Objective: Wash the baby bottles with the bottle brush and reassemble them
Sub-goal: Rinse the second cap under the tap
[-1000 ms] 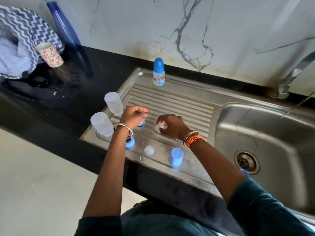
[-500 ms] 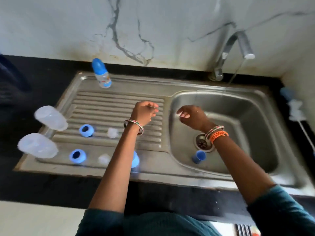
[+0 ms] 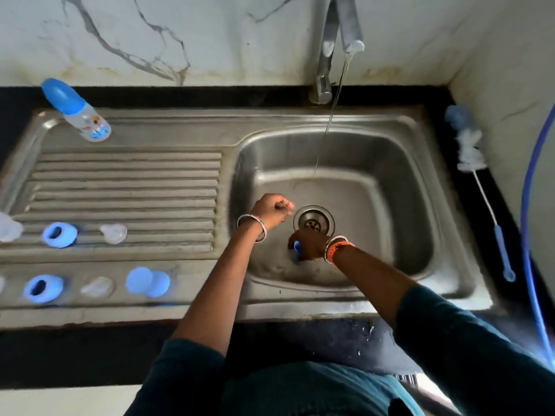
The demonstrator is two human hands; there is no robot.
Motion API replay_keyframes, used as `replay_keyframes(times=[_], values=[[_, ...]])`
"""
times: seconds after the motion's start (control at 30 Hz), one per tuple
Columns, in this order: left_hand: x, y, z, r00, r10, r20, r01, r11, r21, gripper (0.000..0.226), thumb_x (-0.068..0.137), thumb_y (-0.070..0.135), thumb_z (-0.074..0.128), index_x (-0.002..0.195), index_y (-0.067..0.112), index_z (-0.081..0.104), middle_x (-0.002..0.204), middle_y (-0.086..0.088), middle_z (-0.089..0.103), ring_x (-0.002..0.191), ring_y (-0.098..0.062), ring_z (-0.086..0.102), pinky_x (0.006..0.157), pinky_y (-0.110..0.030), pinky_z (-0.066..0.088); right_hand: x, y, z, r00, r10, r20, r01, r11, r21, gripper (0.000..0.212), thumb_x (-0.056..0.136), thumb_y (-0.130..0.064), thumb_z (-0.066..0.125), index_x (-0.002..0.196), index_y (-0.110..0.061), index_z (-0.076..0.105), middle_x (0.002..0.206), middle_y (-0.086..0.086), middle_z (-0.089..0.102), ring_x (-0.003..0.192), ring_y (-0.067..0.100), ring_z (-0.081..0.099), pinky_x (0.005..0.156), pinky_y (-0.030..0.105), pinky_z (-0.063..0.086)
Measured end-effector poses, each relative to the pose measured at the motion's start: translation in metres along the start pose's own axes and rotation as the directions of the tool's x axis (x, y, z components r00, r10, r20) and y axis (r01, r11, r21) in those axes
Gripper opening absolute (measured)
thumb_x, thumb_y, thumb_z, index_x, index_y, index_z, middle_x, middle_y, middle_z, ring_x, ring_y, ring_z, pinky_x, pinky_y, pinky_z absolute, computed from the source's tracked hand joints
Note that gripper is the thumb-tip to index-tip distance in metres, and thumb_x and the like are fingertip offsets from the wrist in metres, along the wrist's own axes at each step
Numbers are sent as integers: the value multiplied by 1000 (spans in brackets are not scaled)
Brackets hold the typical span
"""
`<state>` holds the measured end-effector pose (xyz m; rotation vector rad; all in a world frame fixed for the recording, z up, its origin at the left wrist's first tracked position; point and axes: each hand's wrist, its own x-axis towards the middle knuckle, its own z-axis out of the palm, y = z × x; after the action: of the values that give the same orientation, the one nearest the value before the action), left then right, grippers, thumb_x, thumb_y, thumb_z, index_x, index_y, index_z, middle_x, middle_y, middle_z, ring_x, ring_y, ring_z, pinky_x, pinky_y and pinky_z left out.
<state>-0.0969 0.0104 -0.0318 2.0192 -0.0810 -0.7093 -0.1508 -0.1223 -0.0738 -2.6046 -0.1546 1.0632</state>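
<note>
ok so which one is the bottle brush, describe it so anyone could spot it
Start at the sink basin and look right, to the black counter by the wall. The bottle brush lies there: fluffy white and blue head, thin white stem, blue handle. Nothing else there is long and bristled.

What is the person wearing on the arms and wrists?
Both arms have dark teal sleeves pushed up above the elbow. The left hand has a thin silver bangle with small coloured marks at its wrist. The right hand has a silver bangle and an orange braided band.
</note>
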Motion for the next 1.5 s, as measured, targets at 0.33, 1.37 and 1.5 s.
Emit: replay_keyframes(times=[0.33,1.37,1.5], values=[[33,88,0,932,282,-226,-341,893,-293,23,92,27,59,114,25,53,100,-3,59,81,-14,63,64,-26,55,-35,20,-174,772,245,-586,405,521,751,25,95,-32,57,86,-10,48,73,9,59,51,13,59,42,24,48],[52,141,18,887,364,-284,-449,823,-348,11,99,33,41,98,23,41,61,3,41,40,-6,35,40,-19,29,-42,21,-201,664,150,-732,641,390,661,22,95,-25,58,87,-5,66,78,5,66,73,12,62,66,23,49],[51,163,21,966,-20,-258,-173,692,-701,54,99,53,20,75,13,47,41,6,28,29,-5,23,36,-9,17,-43,14,-199,608,70,-791,729,346,591,14,90,-14,64,77,-8,64,72,3,62,69,10,58,66,22,48]])
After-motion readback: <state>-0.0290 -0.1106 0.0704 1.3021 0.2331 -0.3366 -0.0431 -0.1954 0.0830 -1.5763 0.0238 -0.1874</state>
